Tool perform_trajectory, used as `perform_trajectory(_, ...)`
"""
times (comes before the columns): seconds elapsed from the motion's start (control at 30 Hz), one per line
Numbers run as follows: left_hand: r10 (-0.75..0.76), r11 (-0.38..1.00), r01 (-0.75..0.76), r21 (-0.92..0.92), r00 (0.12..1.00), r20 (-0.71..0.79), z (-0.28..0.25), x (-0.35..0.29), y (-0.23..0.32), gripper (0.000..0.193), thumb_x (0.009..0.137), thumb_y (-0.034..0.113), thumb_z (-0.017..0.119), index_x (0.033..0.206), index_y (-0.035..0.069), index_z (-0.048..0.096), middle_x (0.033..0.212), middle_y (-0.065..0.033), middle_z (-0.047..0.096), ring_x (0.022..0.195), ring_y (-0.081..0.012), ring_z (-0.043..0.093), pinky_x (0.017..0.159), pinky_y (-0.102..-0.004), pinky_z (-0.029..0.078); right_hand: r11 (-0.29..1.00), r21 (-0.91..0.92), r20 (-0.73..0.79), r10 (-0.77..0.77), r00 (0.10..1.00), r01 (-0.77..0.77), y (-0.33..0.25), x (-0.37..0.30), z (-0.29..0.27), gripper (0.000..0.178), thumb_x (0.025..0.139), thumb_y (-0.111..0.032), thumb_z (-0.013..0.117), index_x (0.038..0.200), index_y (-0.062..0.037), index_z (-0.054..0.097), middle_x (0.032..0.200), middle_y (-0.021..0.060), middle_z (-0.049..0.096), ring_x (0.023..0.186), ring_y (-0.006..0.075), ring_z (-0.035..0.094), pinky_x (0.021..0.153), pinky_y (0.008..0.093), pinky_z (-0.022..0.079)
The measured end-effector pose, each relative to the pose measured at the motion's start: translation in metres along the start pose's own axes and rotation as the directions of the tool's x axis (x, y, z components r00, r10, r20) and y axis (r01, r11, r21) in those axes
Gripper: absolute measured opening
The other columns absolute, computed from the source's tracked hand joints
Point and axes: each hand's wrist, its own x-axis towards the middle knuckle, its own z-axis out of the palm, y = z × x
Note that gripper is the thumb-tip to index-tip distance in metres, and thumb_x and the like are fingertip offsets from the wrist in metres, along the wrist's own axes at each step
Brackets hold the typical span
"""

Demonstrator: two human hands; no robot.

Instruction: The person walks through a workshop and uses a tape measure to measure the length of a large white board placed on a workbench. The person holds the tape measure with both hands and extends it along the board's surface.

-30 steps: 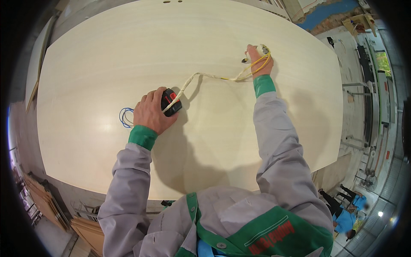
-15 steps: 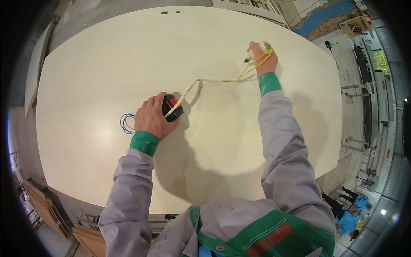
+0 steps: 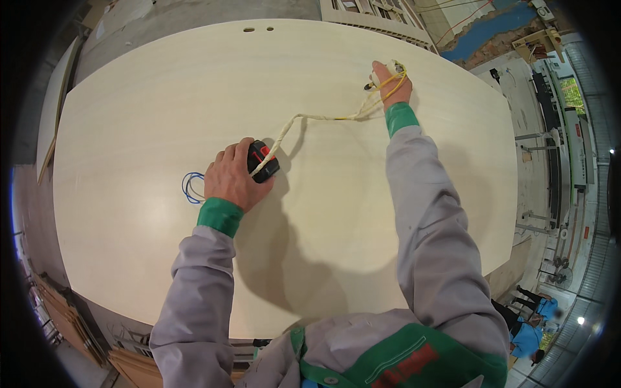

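1. Your left hand is closed around the left side of a black-and-red case, on or close above the pale board; how hard it squeezes, cannot tell. Blue wire loop pokes out past the hand's outer edge.
2. White-wrapped wire bundle crosses the top of the case, bends, then runs over the board to your other hand. Some slack in it, by the look of the bends.
3. Farther out, your right hand is clenched on the bundle's other end; yellow wires loop over the hand, and a dark-tipped piece shows beside the fingers.
4. Step, as I judge it: spanning the bundle between two holds. Next move seems to call for a steady left hand and a gentle right; a sharp pull could drag the case.
5. Against half a second ago: both holds and the bundle's bend look much the same. Board's far edge and its two holes sit lower in view, with more floor beyond.
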Motion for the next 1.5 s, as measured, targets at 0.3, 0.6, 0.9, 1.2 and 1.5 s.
perform_trajectory(0.3,-0.019,1.000,0.018,0.009,1.000,0.012,-0.004,-0.001,0.005,0.066,0.077,0.033,0.086,0.135,0.015,0.060,0.125,-0.0103,0.070,0.114,-0.0318,0.068,0.093,-0.0454,0.058,0.986,0.161,-0.010,-0.029,1.000,0.030,-0.002,0.002,0.001,0.050,0.082,-0.036,0.091,0.105,0.0049,0.074,0.103,0.0152,0.077,0.092,0.0251,0.072,0.084,0.0388,0.058)
perform_trajectory(0.6,-0.014,1.000,0.015,0.015,0.999,-0.041,-0.001,-0.002,0.005,0.064,0.077,0.033,0.085,0.133,0.014,0.061,0.123,-0.0108,0.070,0.112,-0.0313,0.069,0.092,-0.0453,0.059,0.927,0.371,-0.062,-0.039,0.997,0.059,-0.009,0.002,0.004,0.045,0.080,-0.032,0.092,0.104,0.0031,0.075,0.098,0.0102,0.076,0.084,0.0207,0.071,0.078,0.0362,0.057)
perform_trajectory(0.9,-0.016,0.999,0.018,0.027,0.998,-0.065,0.002,-0.004,0.005,0.064,0.076,0.033,0.085,0.133,0.014,0.062,0.121,-0.0107,0.071,0.111,-0.0304,0.070,0.090,-0.0447,0.059,0.950,0.291,-0.015,-0.111,0.994,0.110,-0.003,0.021,0.008,0.045,0.081,-0.035,0.091,0.103,0.0006,0.074,0.101,0.0088,0.075,0.082,0.0189,0.069,0.077,0.0366,0.057)
perform_trajectory(1.2,-0.044,0.999,0.045,0.020,0.999,-0.029,0.002,-0.002,0.006,0.071,0.073,0.034,0.088,0.136,0.014,0.062,0.120,-0.0098,0.071,0.110,-0.0314,0.071,0.090,-0.0448,0.059,0.895,0.402,-0.085,-0.175,0.981,0.194,-0.007,0.040,0.024,0.054,0.082,-0.037,0.091,0.113,0.0038,0.074,0.109,0.0113,0.076,0.089,0.0212,0.069,0.086,0.0377,0.056)
perform_trajectory(1.5,-0.009,1.000,0.009,-0.003,0.998,-0.058,0.004,0.002,0.002,0.065,0.077,0.034,0.086,0.133,0.014,0.061,0.118,-0.0105,0.072,0.107,-0.0308,0.071,0.088,-0.0452,0.059,0.874,0.457,-0.062,-0.152,0.986,0.164,-0.012,0.069,0.044,0.061,0.083,-0.040,0.089,0.121,0.0054,0.072,0.119,0.0133,0.076,0.101,0.0212,0.070,0.092,0.0400,0.055)
